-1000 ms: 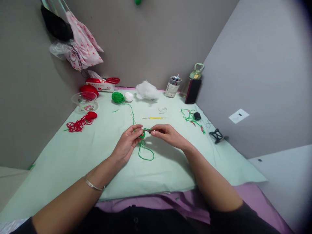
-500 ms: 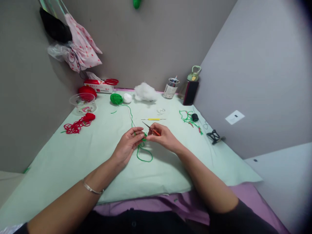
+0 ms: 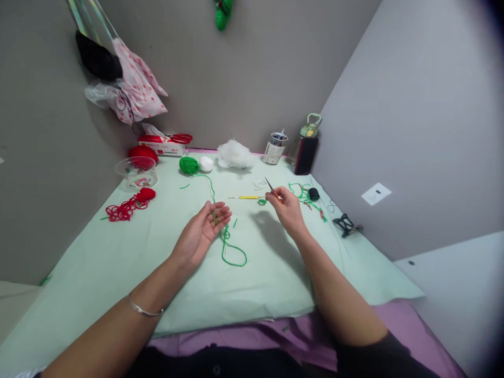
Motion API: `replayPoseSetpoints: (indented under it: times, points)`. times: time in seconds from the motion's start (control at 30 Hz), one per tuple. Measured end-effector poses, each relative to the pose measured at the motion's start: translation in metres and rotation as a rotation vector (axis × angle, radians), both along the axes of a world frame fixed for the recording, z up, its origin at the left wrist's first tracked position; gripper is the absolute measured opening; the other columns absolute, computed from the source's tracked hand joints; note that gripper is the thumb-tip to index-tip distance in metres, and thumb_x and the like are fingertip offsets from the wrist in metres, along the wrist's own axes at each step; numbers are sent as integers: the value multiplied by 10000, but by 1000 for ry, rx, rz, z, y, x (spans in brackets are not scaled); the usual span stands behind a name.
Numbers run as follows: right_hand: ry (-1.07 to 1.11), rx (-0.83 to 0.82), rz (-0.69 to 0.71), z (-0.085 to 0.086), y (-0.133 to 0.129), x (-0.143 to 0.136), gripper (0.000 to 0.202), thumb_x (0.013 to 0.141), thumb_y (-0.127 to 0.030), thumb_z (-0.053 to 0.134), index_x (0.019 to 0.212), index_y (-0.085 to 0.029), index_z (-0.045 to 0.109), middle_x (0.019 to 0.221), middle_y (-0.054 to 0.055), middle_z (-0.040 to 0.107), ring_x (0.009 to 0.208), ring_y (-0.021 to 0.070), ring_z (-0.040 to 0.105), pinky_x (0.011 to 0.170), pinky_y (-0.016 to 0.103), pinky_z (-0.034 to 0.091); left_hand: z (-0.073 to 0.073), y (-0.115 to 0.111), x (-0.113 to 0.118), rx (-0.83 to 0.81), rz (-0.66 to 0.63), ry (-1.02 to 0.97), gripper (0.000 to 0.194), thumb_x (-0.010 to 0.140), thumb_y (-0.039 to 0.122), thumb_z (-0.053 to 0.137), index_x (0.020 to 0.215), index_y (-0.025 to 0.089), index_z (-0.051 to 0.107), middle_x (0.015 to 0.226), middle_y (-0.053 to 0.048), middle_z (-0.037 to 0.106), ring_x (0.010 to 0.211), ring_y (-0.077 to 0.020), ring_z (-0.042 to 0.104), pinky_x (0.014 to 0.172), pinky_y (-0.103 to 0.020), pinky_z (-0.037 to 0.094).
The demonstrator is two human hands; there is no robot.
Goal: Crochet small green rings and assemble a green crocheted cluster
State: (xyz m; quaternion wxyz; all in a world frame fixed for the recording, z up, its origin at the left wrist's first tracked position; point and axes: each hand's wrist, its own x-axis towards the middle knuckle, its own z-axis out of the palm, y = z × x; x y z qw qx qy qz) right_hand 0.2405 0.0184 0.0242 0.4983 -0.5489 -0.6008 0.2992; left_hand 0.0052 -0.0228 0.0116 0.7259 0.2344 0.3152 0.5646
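My left hand is palm up with fingers stretched out, and a strand of green yarn runs across the fingers. Beside it the yarn trails into a loop on the cloth, with a short green snippet nearby. Closed around small scissors is my right hand; their dark pointed blades face up and left, and the orange handle is partly hidden by the fingers. A small green crocheted piece is just left of my right fingertips, close to a yellow-handled crochet hook.
Along the back are a green yarn ball, white stuffing, a pen tin and a phone against a bottle. Red yarn and a clear tub lie left. Green-red pieces and black thread lie right.
My hands have moved apart: the left fingers have opened, and my right hand has gone right and away with the scissors. The green piece has left the left fingers.
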Motion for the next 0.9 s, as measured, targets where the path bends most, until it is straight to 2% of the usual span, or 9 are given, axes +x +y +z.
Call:
replayPoseSetpoints:
  times: [0.1,0.17,0.3,0.43,0.53,0.63,0.73,0.83,0.9]
  points:
    - [-13,-34,133,0,-11,-16,344,909,-508,563,766,-197,593,611,-29,467,549,122,390,543,276,338,3,-6,3,22,-111,19,489,982,513,542,1284,136,620,1198,-172,724,1144,-240,687,1060,-377,508]
    - [-16,-47,226,0,-20,-31,331,918,-502,557,819,-194,628,648,-13,535,568,125,435,562,275,372,2,-12,7,46,-170,77,644,961,589,530,1461,186,480,1299,-175,692,1222,-248,654,1121,-398,444]
    - [-107,-56,340,-6,-33,-53,212,826,-409,688,821,-199,663,766,7,623,689,141,500,658,277,396,-7,-21,15,78,-205,197,721,956,618,509,1574,288,337,1367,-124,665,1290,-218,610,1167,-375,361]
    - [-169,-89,299,-12,-33,-55,73,742,-259,690,771,-198,661,730,-6,608,678,138,477,646,273,355,-14,-23,18,96,-219,217,708,950,609,531,1571,328,337,1328,-101,682,1278,-199,611,1139,-338,378]
    - [-105,-117,290,-10,-30,-51,93,752,-268,640,781,-181,651,697,-16,585,657,131,478,638,269,368,-11,-22,17,140,-165,251,603,953,582,551,1476,299,447,1285,-101,685,1211,-201,637,1109,-358,407]
    - [-41,-149,309,-4,-30,-50,135,765,-311,627,757,-176,623,652,-32,552,625,120,474,618,261,378,-3,-20,13,297,-163,480,342,968,524,551,1117,234,654,1132,-78,707,1079,-216,659,1019,-368,467]
    - [-15,-174,377,3,-35,-53,157,771,-333,631,735,-182,607,616,-34,553,612,126,501,615,263,403,5,-19,8,440,-270,706,280,920,444,637,816,196,715,888,-63,707,917,-236,651,925,-361,481]
    - [-22,-161,384,9,-38,-47,171,802,-354,616,767,-187,610,658,-24,581,634,129,515,630,268,414,15,-19,-1,541,-300,834,187,893,370,675,951,234,787,1085,-78,737,1071,-281,638,1005,-375,434]
    - [-51,-148,356,14,-38,-33,180,830,-359,621,773,-188,619,676,-25,571,630,122,488,621,266,388,26,-18,-13,586,-269,940,254,891,354,674,1111,287,780,1288,-63,699,1244,-301,582,1100,-382,372]
